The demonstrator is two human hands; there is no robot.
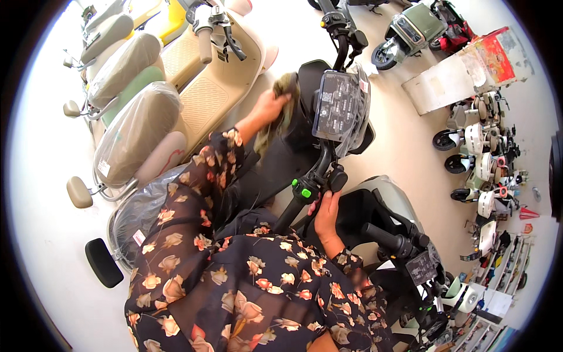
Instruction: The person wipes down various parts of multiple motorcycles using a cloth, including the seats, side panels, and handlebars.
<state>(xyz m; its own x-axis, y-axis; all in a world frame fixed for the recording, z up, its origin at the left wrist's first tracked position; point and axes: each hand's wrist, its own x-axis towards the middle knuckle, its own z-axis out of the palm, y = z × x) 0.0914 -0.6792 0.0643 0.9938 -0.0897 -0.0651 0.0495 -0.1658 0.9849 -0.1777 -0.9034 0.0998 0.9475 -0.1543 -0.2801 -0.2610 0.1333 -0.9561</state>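
Observation:
My left hand (271, 108) is closed on a crumpled olive-brown cloth (285, 97). The cloth lies against the black front body of an electric scooter (286, 149), left of its display panel (340, 108), which is covered in clear plastic film. My right hand (328, 220) rests beside the near handlebar grip (288, 214), by the black lever and rounded fitting (337, 178). Its visible fingers are stretched out and its thumb side is partly hidden. Green buttons (302, 189) sit on that handlebar's switch block.
Beige scooters with film-wrapped seats (138, 132) crowd the left. Another black handlebar (387, 237) stands close on my right. Farther off are a green-grey scooter (413, 29), a worn white-and-red board (463, 73), a row of small white scooters (484, 167) and shelving (510, 264).

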